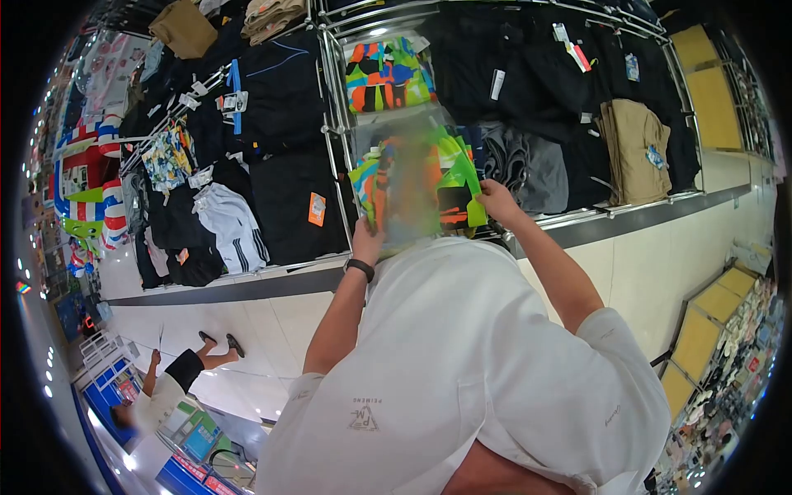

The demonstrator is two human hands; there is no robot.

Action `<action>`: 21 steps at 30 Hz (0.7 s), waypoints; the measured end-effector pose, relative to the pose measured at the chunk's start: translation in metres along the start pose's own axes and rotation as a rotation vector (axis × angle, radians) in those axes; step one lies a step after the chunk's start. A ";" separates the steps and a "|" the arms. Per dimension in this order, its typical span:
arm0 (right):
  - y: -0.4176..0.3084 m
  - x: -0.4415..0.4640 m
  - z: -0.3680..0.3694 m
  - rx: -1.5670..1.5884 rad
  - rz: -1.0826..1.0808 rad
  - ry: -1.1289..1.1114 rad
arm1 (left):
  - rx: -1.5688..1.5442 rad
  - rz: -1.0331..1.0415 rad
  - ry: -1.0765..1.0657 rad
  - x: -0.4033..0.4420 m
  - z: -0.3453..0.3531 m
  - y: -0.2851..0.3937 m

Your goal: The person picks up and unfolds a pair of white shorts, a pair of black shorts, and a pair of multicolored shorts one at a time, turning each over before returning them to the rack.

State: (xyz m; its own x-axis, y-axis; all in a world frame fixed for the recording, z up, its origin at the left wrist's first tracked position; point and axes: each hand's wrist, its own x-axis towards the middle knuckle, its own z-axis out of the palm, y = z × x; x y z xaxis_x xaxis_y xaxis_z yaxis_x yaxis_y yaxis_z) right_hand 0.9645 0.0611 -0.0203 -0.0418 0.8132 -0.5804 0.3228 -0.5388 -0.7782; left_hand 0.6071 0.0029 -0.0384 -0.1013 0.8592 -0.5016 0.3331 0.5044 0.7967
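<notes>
A folded, brightly patterned garment (455, 177) in green, orange, blue and black lies at the front edge of the display rack, its middle smeared by a blurred patch. My left hand (367, 241), with a dark band at the wrist, grips its near left edge. At its right edge, my right hand (497, 203) is closed on a bright green strip of the cloth. Another folded garment in the same pattern (389, 76) lies just beyond it. Whether the piece is shorts or a shirt I cannot tell.
Metal rails (328, 124) frame the rack. Black folded clothes (289, 202) lie left, with white striped shorts (227, 227). Grey garments (528, 165) and tan trousers (634, 153) lie right. Another person (169, 388) is in the aisle at lower left.
</notes>
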 end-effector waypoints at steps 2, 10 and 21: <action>-0.013 -0.007 0.003 -0.060 -0.065 0.043 | 0.077 0.018 0.048 -0.005 -0.006 0.014; -0.092 0.043 0.017 -0.626 -0.405 0.239 | 0.181 0.161 0.076 0.028 -0.021 0.066; -0.125 0.059 0.045 -0.519 -0.229 0.099 | -0.371 -0.195 -0.365 0.017 0.004 0.133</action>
State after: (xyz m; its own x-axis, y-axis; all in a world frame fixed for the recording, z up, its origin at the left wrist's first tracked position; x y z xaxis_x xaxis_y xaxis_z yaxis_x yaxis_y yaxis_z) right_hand 0.8792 0.1665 0.0318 -0.0846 0.9266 -0.3665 0.7386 -0.1886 -0.6473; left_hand 0.6537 0.0846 0.0580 0.2258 0.6943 -0.6834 -0.0183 0.7044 0.7096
